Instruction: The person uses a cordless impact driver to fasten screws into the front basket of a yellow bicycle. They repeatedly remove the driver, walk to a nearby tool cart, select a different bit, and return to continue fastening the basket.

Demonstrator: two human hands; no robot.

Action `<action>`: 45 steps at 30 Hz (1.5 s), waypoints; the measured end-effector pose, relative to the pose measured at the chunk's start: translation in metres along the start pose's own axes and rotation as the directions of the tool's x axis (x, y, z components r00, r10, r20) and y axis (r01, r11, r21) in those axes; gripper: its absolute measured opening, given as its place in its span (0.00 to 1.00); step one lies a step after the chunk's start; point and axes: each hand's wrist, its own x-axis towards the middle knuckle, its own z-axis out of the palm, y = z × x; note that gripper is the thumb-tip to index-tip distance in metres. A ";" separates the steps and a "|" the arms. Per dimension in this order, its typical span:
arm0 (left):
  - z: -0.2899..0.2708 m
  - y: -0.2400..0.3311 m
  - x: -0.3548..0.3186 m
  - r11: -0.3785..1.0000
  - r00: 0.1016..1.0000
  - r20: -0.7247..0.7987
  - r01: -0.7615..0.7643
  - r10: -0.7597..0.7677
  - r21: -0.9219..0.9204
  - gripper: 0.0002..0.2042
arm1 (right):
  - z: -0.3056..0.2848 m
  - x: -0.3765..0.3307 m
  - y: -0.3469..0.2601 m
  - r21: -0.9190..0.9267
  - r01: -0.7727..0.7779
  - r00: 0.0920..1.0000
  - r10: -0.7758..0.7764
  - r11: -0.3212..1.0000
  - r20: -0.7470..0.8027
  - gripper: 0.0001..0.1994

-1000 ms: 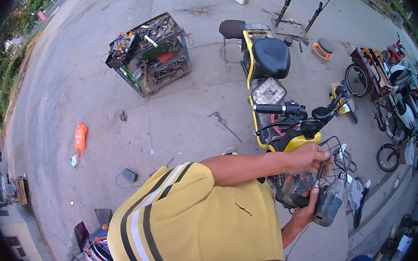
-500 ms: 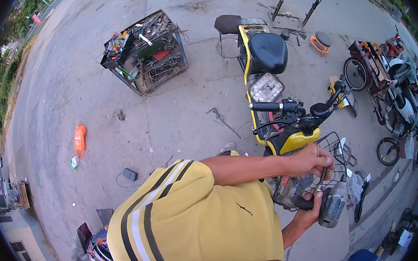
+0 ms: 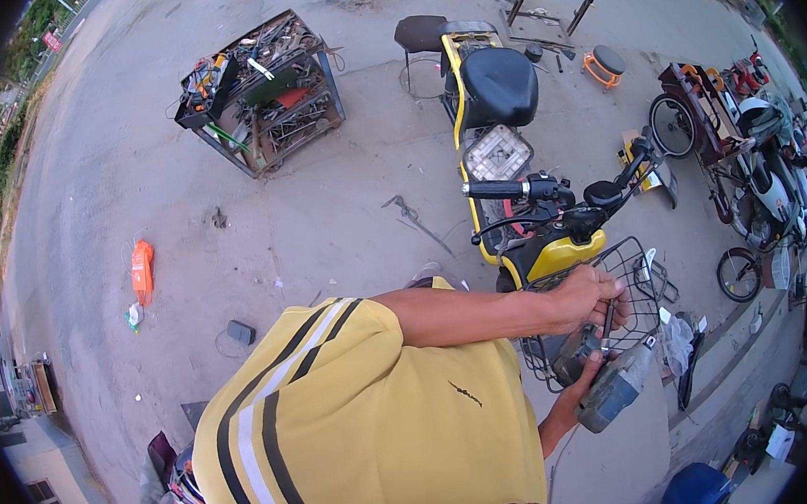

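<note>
My left hand [image 3: 588, 297] is closed, its fingertips pinching a thin dark rod [image 3: 609, 317]. The rod's lower end meets the front of a worn grey cordless power tool [image 3: 619, 387]. Below it, my right hand [image 3: 570, 404] is wrapped round the power tool, thumb on its near side. The exact joint between rod and tool is partly hidden by fingers. Both hands are over the black wire basket [image 3: 637, 270] at the front of a yellow electric scooter [image 3: 567, 255]. A black handlebar grip [image 3: 496, 189] stands just beyond my left forearm.
A metal tool cart [image 3: 330, 90] heaped with tools stands at far left. An orange-legged stool [image 3: 604, 64] is beyond the scooter. Parked bikes [image 3: 771, 196] line the right side. An orange bag [image 3: 142, 273] and a small dark box [image 3: 241, 331] lie on the ground.
The whole view has shifted slightly, moving the scene left and up. The power tool has turned in my right hand, its grey body now slanting more. My left hand still pinches the rod.
</note>
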 end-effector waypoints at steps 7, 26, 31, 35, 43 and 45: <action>-0.001 0.002 0.002 0.932 0.994 0.028 -0.106 0.102 0.347 0.12 | -0.012 0.003 0.001 0.026 -0.129 0.991 0.128 0.991 0.038 0.22; 0.005 -0.001 0.009 0.983 0.992 -0.122 -0.008 0.030 0.181 0.13 | -0.005 0.012 -0.004 0.139 -0.200 0.979 0.194 0.970 0.055 0.20; 0.012 0.020 -0.002 0.998 0.998 0.029 0.052 -0.053 0.042 0.14 | -0.012 0.032 -0.005 0.289 -0.241 0.965 0.198 0.926 0.172 0.15; 0.002 0.013 0.004 0.995 0.993 0.056 0.101 -0.102 0.027 0.15 | -0.010 0.029 -0.012 0.395 -0.291 0.953 0.229 0.871 0.199 0.15; -0.005 0.010 0.000 0.988 0.988 -0.025 0.155 -0.155 0.012 0.12 | -0.017 0.013 0.012 -0.028 -0.093 0.986 0.096 0.995 0.140 0.16; -0.013 0.005 0.001 0.983 0.982 0.103 0.169 -0.161 -0.069 0.11 | -0.020 0.013 0.002 0.199 -0.252 0.963 0.225 0.947 0.150 0.15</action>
